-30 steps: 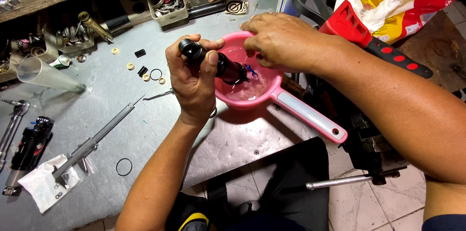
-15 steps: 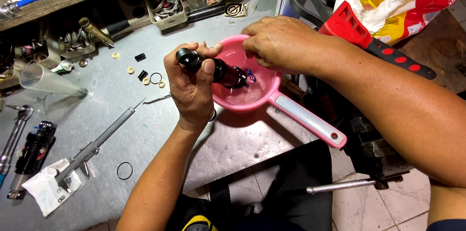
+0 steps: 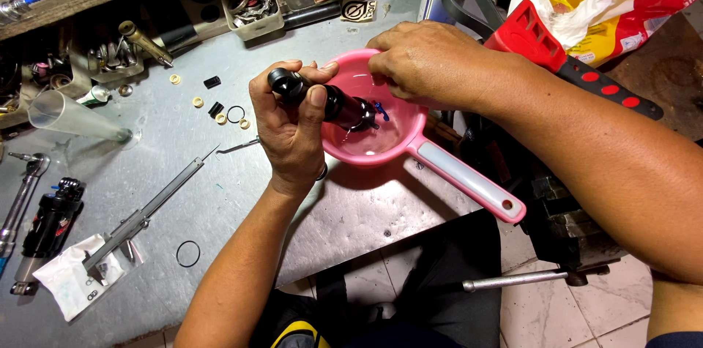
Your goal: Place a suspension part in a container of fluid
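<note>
My left hand (image 3: pixel 291 128) grips a black cylindrical part (image 3: pixel 331 103), a small shock body, tilted over a pink plastic scoop (image 3: pixel 395 144) with a pale handle. The part's lower end, with a small blue piece (image 3: pixel 379 111), points into the scoop, where a little liquid lies. My right hand (image 3: pixel 428 59) rests with curled fingers on the scoop's far rim, just beyond the part's lower end. What its fingertips hold is hidden.
On the grey metal bench lie a vernier caliper (image 3: pixel 146 212), a black O-ring (image 3: pixel 188 253), small washers and seals (image 3: pixel 220 108), a clear measuring cylinder (image 3: pixel 73 117), a black shock (image 3: pixel 47 223) and a pick (image 3: pixel 238 147). A red-handled saw (image 3: pixel 578 73) and bags sit at right.
The view shifted slightly; my left hand and the black part have moved a little lower-left over the scoop. My right hand stays at the rim.
</note>
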